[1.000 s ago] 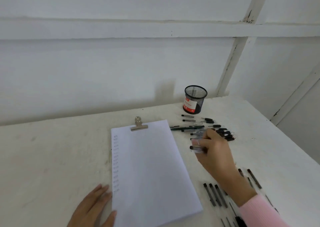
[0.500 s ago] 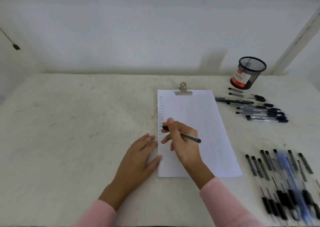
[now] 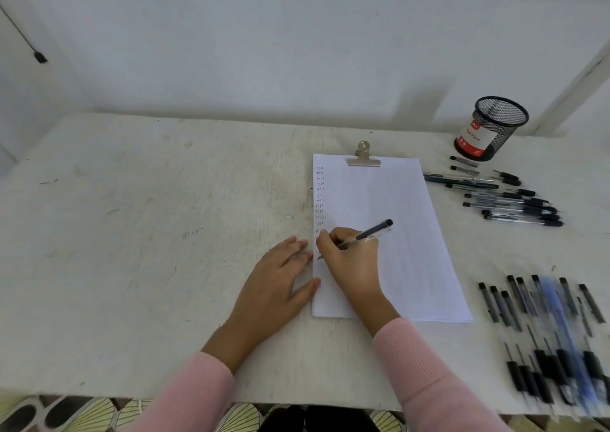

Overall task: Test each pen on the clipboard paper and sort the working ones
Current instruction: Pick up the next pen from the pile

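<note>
Plain room, prob. home workspace — scuffed white table, bare white wall, patterned floor tiles

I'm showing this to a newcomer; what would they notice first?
First, the right hand gripping a slim clear pen with a black end, its tip on the left margin of the white clipped sheet of paper, below a column of small ink marks. The left hand lies flat at the sheet's left edge. To the right lie two groups of black-capped pens, one far by a black wire-mesh cup, one near.
</note>
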